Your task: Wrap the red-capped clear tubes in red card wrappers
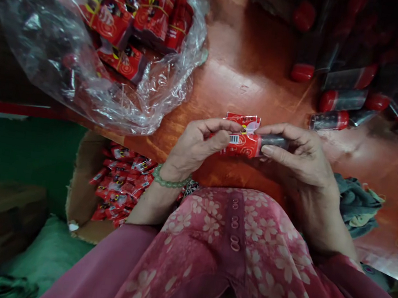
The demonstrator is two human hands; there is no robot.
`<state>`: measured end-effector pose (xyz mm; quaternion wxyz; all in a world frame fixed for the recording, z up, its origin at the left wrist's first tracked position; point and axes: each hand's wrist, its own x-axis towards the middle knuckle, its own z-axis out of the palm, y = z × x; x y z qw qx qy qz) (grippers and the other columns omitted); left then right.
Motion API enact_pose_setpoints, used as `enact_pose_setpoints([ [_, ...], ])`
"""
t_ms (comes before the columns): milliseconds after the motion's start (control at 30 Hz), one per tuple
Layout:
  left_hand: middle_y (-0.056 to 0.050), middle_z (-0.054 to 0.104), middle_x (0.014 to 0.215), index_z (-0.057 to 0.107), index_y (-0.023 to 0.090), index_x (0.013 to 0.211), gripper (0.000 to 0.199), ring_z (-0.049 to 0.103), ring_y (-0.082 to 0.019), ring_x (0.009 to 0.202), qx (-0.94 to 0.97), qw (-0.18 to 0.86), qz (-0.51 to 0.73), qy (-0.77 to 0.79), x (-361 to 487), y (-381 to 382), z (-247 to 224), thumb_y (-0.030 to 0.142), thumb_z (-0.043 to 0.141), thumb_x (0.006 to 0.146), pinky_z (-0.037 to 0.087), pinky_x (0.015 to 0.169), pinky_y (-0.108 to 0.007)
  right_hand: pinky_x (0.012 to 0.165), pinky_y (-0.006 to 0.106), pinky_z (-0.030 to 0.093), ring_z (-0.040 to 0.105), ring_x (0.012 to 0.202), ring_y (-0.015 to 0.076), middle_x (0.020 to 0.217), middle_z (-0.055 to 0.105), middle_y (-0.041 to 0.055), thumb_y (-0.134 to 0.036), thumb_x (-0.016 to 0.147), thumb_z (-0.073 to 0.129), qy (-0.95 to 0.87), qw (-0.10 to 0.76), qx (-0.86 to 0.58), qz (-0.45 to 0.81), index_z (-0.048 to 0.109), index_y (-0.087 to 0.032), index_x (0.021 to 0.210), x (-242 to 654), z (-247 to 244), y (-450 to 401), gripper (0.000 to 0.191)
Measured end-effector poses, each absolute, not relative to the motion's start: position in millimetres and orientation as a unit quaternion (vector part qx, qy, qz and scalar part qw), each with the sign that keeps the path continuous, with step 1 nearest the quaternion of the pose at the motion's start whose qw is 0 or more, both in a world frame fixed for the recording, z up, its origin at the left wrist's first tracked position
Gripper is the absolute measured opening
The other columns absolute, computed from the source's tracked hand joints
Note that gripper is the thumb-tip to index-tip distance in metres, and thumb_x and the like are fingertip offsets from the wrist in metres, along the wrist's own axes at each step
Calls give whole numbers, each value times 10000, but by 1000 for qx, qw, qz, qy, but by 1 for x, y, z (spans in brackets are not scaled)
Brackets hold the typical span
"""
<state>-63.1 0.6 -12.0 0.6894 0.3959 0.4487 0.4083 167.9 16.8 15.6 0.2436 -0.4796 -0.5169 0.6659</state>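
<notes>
A red printed sleeve (246, 145) with a barcode lies between my two hands above the table's front edge. My left hand (203, 142) pinches its left end, thumb over the front. In my right hand (294, 149) is a dark clear tube (274, 141), held between thumb and fingers, its left end inside or against the sleeve. Just behind the sleeve shows another red printed piece (241, 120), and whether the two are joined I cannot tell.
Bundles of red sleeves (153, 11) fill a clear plastic bag (142, 107) at the back left. Several red-capped tubes (343, 99) lie at the right. A carton (82, 182) of red packets stands below left; a dark cloth (355, 204) is beside my right arm.
</notes>
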Motion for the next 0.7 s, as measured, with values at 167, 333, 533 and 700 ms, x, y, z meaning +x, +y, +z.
enact_pose_setpoints([
  [167,-81,736,1272,706,248,1135,615,707,-243,1169,290,719,494,393,-43,-19,-25,653,831,689,589,988,-376,640,289,600,658,636,127,882,748,-1,-481,797,805,-457,305,-486,680,729,-233,1103,158,6,12,401],
  [333,-34,791,927,703,214,940,456,747,-195,911,213,709,501,448,-18,-22,-25,564,861,694,613,893,-373,661,261,603,654,669,115,939,755,5,-486,801,803,-444,335,-499,665,721,-230,1107,142,5,7,408],
  [533,-10,726,673,679,178,708,497,717,-155,730,179,705,498,472,-14,-18,-21,644,845,660,599,753,-308,741,279,624,691,792,130,1108,729,32,-482,867,732,-461,395,-517,603,663,-228,1144,123,0,-5,383],
  [700,5,745,764,687,183,764,524,691,-108,732,180,657,526,510,-9,-15,-24,670,838,645,573,755,-257,1004,407,573,698,1061,215,1196,716,81,-501,953,593,-518,454,-553,468,617,-241,1183,101,-13,-12,348],
])
